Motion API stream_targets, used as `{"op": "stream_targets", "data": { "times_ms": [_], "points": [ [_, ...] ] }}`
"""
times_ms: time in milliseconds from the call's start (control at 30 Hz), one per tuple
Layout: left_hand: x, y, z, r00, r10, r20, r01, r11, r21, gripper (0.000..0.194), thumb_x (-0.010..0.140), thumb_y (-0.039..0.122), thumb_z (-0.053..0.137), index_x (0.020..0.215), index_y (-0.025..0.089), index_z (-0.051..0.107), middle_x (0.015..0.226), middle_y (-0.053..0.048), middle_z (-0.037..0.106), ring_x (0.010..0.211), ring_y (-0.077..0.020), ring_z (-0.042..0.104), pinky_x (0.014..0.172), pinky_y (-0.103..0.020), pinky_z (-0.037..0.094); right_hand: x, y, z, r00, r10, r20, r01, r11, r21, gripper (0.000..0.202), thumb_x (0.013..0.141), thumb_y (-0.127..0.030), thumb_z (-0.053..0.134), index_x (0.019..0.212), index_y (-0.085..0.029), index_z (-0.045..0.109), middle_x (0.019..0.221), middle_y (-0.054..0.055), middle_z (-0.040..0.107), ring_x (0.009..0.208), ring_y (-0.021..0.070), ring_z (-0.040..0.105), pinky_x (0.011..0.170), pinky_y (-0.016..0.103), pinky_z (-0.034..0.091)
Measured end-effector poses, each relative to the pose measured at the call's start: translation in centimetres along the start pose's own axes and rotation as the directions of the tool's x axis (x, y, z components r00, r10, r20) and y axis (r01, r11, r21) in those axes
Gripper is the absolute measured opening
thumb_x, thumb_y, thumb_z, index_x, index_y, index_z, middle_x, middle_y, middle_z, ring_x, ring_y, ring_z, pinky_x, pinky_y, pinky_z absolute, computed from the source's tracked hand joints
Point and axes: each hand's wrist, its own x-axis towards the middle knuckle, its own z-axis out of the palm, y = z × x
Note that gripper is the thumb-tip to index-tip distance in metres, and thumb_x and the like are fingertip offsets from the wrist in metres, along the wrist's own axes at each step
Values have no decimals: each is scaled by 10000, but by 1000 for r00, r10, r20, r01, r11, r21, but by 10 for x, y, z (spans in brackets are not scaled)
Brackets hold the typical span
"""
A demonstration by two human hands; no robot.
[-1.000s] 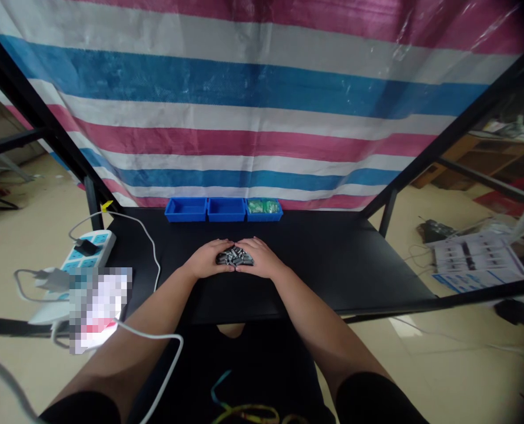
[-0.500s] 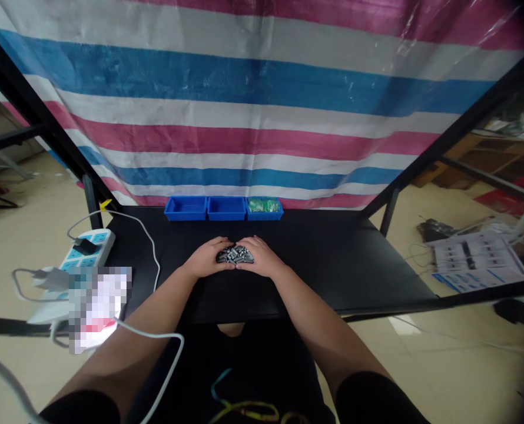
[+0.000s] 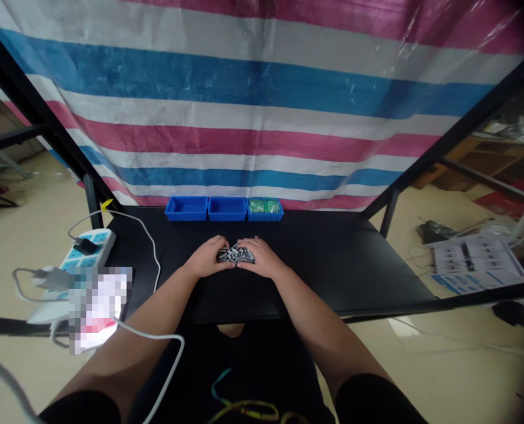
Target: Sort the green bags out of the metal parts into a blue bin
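Observation:
A pile of small silvery metal parts [image 3: 235,254] lies on the black table [image 3: 324,259], ringed by both hands. My left hand [image 3: 209,257] curves round the pile's left side, thumb in front and fingers behind. From the right, my right hand [image 3: 259,257] cups the same pile, thumb low and fingers over its back edge. The fingertips of the two hands nearly meet. Behind them stand a left blue bin [image 3: 186,208] and a middle blue bin [image 3: 227,208], both empty, and a right blue bin [image 3: 265,216] with green-and-clear packets inside.
A white power strip [image 3: 105,241] with plugs and a blurred-out lit device [image 3: 100,309] are at the left. A white cable [image 3: 151,241] crosses the table's left part. Black frame posts and a striped sheet [image 3: 253,135] stand around the back.
The fingers of my two hands have parted slightly at the back of the pile. Some metal parts have shifted a little between them.

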Motion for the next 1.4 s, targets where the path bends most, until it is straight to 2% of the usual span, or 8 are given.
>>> {"op": "stream_targets", "data": {
  "times_ms": [333,500,633,867,1033,1133,1400],
  "points": [
    [0,-1,1,1000,19,8,-19,1000,11,537,798,548,743,1208,228,610,1217,-112,599,1117,-282,611,1004,-426,502,1,-2,-2,1000,5,2,-5,999,-35,560,824,-427,773,1334,-292,585,1372,69,600,1292,275,546,1190,576,282],
    [0,-3,2,998,67,9,-67,997,42,595,822,545,724,1305,234,572,1375,-136,583,1277,-315,554,1102,-473,440,0,-2,-2,999,12,29,-10,998,-63,652,850,-450,739,1443,-308,509,1486,73,523,1359,285,498,1211,570,259],
    [2,-3,2,996,86,11,-86,995,45,601,835,549,707,1321,224,567,1296,-127,644,1261,-319,568,1096,-481,439,0,-2,-1,998,16,62,-11,997,-75,689,875,-466,703,1498,-310,454,1553,68,464,1425,296,430,1212,574,254],
    [1,0,1,998,68,4,-68,997,33,564,827,537,710,1275,217,587,1242,-132,630,1150,-299,619,1036,-454,491,1,0,0,999,9,49,-7,999,-47,650,861,-428,723,1461,-330,492,1509,54,523,1412,283,457,1202,580,259],
    [-1,-6,5,999,52,3,-52,998,29,715,820,543,724,1409,204,499,1426,-160,553,1325,-318,532,1119,-468,446,1,1,0,998,-7,60,8,1000,-27,563,859,-390,738,1387,-339,552,1472,40,565,1403,276,476,1199,588,250],
    [-2,-9,7,999,44,21,-44,998,39,778,825,557,717,1464,196,459,1468,-160,542,1355,-320,518,1138,-481,429,1,1,0,998,-15,57,15,1000,-12,542,854,-365,747,1364,-341,567,1439,44,594,1402,273,479,1201,590,245],
    [-2,-9,6,996,80,33,-81,996,31,679,842,563,698,1403,214,543,1369,-137,632,1319,-317,559,1123,-488,443,0,1,0,999,-12,30,11,1000,21,617,847,-374,750,1414,-297,520,1459,84,557,1380,270,497,1216,575,253]
  ]
}}
